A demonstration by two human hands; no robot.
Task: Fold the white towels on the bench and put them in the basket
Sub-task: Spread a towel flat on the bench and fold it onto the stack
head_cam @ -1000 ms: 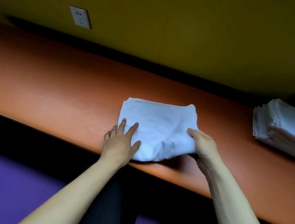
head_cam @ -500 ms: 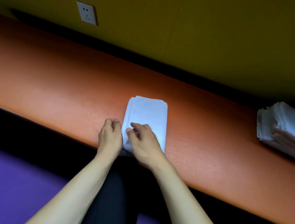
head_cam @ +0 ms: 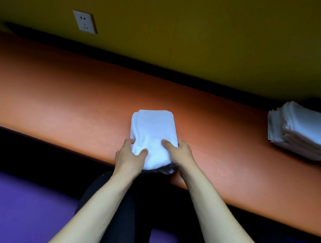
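- We grip folded towel (head_cam: 153, 128) near edge w/ left hand (head_cam: 129, 157) & right hand (head_cam: 180, 153), both pinching.
- Fold looks done; next we lift it, find basket, not in view.

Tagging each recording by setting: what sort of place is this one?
Probably a massage or spa treatment room, though that's a guess. A long orange padded bench runs along a yellow wall with a socket, a stack of white towels sits on it, and both hands grip a folded towel.

Left hand (head_cam: 129, 157) gripping, right hand (head_cam: 180, 155) gripping, forearms converging forward
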